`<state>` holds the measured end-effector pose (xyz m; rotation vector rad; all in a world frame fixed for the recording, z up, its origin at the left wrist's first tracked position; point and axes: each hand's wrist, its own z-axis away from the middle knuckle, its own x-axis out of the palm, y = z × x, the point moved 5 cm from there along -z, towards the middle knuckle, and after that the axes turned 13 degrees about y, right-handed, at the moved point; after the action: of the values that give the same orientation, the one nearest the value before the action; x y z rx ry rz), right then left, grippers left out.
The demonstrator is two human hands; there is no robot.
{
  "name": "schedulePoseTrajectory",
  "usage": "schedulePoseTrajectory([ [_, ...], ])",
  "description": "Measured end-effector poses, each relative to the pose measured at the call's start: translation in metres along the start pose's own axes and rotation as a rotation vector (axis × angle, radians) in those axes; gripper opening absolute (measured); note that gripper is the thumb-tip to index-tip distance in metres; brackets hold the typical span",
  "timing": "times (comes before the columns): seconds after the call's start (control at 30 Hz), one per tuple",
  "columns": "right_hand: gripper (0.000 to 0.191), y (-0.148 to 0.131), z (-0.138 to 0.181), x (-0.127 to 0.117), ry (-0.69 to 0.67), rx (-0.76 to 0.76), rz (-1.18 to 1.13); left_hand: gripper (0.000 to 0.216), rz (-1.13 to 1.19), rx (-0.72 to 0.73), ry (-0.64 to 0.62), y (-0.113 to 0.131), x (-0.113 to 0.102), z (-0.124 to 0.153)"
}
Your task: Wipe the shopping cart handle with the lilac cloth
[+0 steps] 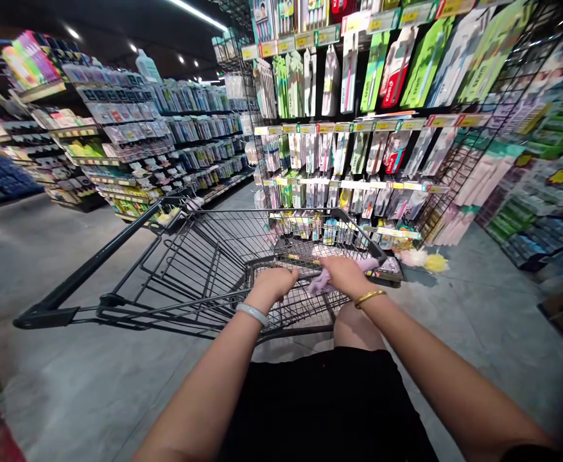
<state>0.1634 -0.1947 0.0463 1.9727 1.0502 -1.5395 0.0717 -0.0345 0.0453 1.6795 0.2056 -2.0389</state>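
A black wire shopping cart (214, 256) stands sideways in front of me, its handle bar (103, 256) out to the left. My left hand (275, 283), with a pale bangle on its wrist, is closed on the cart's near rim. Beside it, at the cart's right end, my right hand (346, 276) is closed around a lilac, soft, cloth-like item (320, 282) that sticks out on both sides of the fist. A gold bangle is on that wrist. Whether the right hand also grips the cart rim is hidden.
Just beyond the cart, a display rack (339, 125) holds rows of packaged toothbrush-like goods. Yellow and white puffs (435, 262) lie low by its base. More stocked shelves (117, 122) stand left, and packed goods (545, 173) right. Grey floor (483, 346) runs around the cart.
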Motion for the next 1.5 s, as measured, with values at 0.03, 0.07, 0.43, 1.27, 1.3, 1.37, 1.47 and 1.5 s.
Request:
schedulePoseTrajectory([
  [0.03, 0.033, -0.015, -0.002, 0.002, 0.025, -0.034, -0.011, 0.075, 0.012, -0.011, -0.023, -0.001, 0.000, 0.000],
  [0.07, 0.033, -0.028, -0.002, 0.002, 0.053, -0.073, -0.034, 0.074, 0.022, -0.015, -0.041, -0.002, -0.001, 0.000],
  [0.43, 0.022, 0.064, 0.009, -0.012, 0.003, 0.036, -0.014, 0.071, 0.008, -0.016, -0.016, -0.017, -0.014, 0.007],
  [1.27, 0.052, -0.002, 0.003, -0.004, 0.032, -0.220, -0.134, 0.065, -0.014, -0.012, 0.032, -0.037, -0.018, 0.009],
  [1.3, 0.057, 0.014, 0.004, -0.006, -0.015, -0.205, -0.160, 0.066, -0.011, -0.009, 0.034, -0.039, -0.017, 0.009],
  [1.37, 0.057, 0.047, 0.004, -0.007, -0.115, -0.098, -0.094, 0.067, -0.007, 0.000, 0.037, -0.041, -0.016, 0.008],
  [1.47, 0.034, 0.061, -0.001, -0.004, -0.175, -0.034, 0.103, 0.067, -0.007, 0.006, 0.036, -0.040, -0.016, 0.006],
  [1.5, 0.027, 0.055, -0.003, -0.002, -0.163, -0.047, 0.146, 0.067, -0.006, 0.009, 0.035, -0.040, -0.016, 0.005],
])
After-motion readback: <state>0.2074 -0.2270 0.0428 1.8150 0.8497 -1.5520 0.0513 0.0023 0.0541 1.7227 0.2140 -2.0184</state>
